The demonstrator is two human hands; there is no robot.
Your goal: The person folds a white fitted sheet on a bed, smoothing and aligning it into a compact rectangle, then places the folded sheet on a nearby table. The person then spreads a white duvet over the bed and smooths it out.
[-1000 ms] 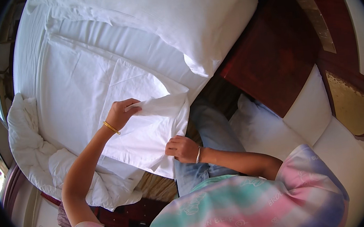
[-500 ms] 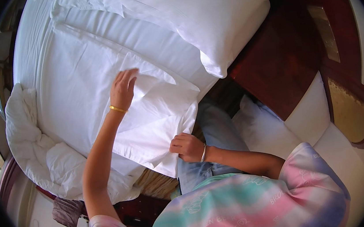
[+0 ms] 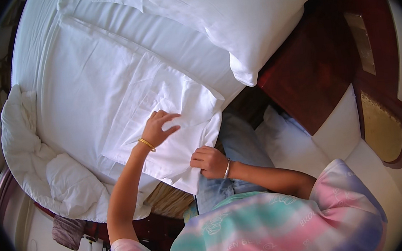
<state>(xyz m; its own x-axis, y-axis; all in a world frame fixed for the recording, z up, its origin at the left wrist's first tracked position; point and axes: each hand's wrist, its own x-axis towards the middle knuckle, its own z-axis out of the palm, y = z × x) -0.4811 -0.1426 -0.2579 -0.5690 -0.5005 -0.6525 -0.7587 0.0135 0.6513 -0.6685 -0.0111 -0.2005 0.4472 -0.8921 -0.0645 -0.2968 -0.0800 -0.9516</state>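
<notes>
A flat white pillowcase (image 3: 125, 99) lies on the white-sheeted bed (image 3: 173, 45), its near end creased and drawn toward my body. At its near right corner my right hand (image 3: 208, 162) is closed, gripping a gathered bit of the edge. My left hand (image 3: 161, 126), with a gold bracelet at the wrist, is just over the creased part. Its thumb and forefinger are spread apart with nothing between them; whether its other fingers touch the fabric I cannot tell.
A plump white pillow (image 3: 248, 17) occupies the bed's far side. Bunched white bedding (image 3: 64, 174) lines the left edge. To the right stand a dark red wooden cabinet (image 3: 308, 75) and a headboard-like panel (image 3: 382, 126), with more white pillows (image 3: 285, 136) below.
My left hand has come nearer and slightly right across the pillowcase, its fingers now more curled and spread. The fabric beneath has shifted its creases. My right hand keeps its grip.
</notes>
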